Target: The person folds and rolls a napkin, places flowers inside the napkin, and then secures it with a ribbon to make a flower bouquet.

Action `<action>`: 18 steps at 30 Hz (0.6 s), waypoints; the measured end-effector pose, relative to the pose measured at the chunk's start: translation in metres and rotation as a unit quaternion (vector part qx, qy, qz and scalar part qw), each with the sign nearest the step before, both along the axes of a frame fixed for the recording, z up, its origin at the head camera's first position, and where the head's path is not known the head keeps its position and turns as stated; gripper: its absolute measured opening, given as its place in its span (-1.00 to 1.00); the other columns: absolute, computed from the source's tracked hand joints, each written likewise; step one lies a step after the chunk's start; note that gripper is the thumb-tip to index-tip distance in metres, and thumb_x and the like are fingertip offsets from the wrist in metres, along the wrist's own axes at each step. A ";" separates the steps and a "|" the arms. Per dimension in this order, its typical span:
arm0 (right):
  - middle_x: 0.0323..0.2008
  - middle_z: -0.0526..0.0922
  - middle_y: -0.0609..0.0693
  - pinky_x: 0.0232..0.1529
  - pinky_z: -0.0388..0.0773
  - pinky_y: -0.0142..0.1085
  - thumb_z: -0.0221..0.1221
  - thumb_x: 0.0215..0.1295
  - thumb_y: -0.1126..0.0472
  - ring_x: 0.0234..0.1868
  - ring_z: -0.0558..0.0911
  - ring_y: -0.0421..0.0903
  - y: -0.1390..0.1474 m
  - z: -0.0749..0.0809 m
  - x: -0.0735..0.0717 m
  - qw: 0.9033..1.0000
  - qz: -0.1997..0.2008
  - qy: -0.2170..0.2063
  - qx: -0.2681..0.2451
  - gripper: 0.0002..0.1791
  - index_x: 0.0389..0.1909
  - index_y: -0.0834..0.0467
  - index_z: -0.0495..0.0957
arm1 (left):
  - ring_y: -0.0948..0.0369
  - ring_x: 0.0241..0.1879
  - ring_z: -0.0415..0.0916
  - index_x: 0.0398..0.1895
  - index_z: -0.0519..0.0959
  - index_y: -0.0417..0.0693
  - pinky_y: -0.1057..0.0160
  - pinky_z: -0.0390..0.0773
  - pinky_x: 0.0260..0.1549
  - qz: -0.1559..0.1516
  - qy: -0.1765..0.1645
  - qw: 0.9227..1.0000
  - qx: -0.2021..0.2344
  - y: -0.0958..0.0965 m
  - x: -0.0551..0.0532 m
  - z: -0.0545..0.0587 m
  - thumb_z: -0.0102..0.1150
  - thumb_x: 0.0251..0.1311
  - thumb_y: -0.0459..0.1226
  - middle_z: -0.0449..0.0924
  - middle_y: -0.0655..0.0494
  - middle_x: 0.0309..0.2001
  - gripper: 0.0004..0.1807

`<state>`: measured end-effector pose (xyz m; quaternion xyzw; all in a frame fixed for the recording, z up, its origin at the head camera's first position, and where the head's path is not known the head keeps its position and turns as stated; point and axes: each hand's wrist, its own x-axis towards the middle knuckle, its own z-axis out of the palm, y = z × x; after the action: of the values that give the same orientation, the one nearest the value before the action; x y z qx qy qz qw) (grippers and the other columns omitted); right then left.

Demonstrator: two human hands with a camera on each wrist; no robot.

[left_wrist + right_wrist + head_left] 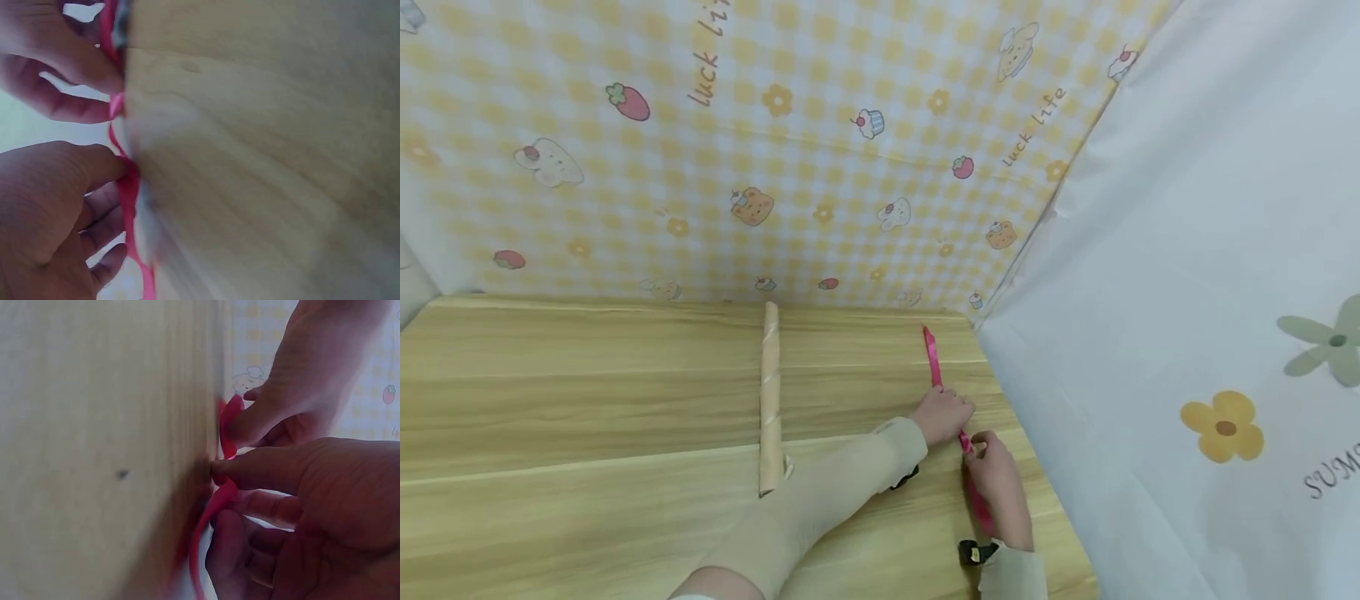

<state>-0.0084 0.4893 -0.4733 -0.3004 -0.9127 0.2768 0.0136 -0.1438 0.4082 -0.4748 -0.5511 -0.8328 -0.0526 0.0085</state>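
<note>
A narrow, shiny pink ribbon [932,354] lies lengthwise along the right part of the wooden tabletop. My left hand [943,415] pinches it partway along, close to the surface, and its far end trails beyond toward the patterned backdrop. Just nearer to me, my right hand [1000,483] also pinches the ribbon, thumb and forefinger together in the right wrist view. Between the two hands a short stretch of ribbon [965,441] looks bunched or twisted; whether it is knotted I cannot tell. The nearer end runs down beside my right hand.
A long beige tube [771,392] with spiral lines lies left of my left forearm, a small pale piece [788,467] beside it. A yellow checked backdrop [820,167] rises behind the wooden tabletop [587,400]. White printed cloth [1150,333] borders the right side.
</note>
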 end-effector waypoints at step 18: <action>-0.32 0.66 0.13 -0.44 0.46 -0.22 0.06 0.67 0.10 -0.47 0.53 -0.08 0.011 0.044 -0.008 0.999 0.023 0.048 -0.009 -0.67 -0.03 0.32 0.60 | 0.36 -0.70 0.13 -0.63 0.39 0.09 0.40 0.20 -0.60 -0.070 -0.400 0.913 0.041 -0.047 -0.034 0.045 0.12 0.63 -0.04 0.23 0.29 -0.69 -0.48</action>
<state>-0.0164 0.4999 -0.4290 -0.2660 -0.9149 0.2997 0.0484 -0.1783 0.3617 -0.4294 -0.5403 -0.7229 -0.3032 -0.3058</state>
